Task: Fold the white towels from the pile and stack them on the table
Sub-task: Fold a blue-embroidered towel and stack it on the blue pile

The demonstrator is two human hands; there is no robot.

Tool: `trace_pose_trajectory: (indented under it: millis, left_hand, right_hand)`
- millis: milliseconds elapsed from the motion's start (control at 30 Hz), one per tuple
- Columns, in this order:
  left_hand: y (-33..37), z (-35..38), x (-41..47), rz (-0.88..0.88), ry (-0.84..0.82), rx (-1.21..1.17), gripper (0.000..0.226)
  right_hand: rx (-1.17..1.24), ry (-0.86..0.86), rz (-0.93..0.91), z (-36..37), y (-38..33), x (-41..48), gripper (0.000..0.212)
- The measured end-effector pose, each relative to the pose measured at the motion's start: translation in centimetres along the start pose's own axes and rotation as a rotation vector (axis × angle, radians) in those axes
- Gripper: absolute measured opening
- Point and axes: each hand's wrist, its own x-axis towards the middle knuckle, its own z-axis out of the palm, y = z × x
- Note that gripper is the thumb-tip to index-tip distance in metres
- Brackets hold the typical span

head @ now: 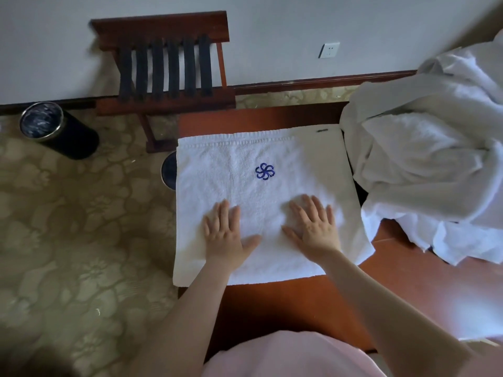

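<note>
Pressing white towel [217, 164] below its blue emblem [264, 171], left hand [224, 235] and right hand [313, 227] flat, grasping nothing, to flatten creases.

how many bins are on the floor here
2. The left bin stands on the carpet near the wall; the second bin is mostly hidden behind the flat towel, at its left edge. More could sit under the table.
</note>
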Motion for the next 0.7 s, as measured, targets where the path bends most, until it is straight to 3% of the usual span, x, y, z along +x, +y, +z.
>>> trace_pose_trajectory:
  millis: [167, 267, 367, 533, 700]
  left_hand:
    - [0.4, -0.4, -0.3, -0.022, 0.012, 0.009, 0.085]
    - [0.9, -1.8, 0.7, -0.003, 0.222, -0.077, 0.059]
    - [0.8, -3.6, 3.2, 0.037, 0.369, -0.059, 0.042]
    - [-0.4, -8.0, 10.9, -0.010, 0.220, -0.036, 0.038]
    - [-1.9, -11.4, 17.6, -0.084, 0.186, -0.023, 0.033]
  right_hand:
    - [0.026, 0.019, 0.005, -0.8, -0.5, -0.2, 0.062]
    - [0.119, 0.159, -0.022, -1.9, -0.9, 1.3, 0.043]
    - [0.166, 0.208, -0.040, -3.5, -1.6, 4.0, 0.036]
    - [0.217, 0.184, -0.050, -6.4, -3.0, 11.1, 0.034]
    - [0.225, 0.121, -0.085, -8.4, -4.4, 18.4, 0.026]
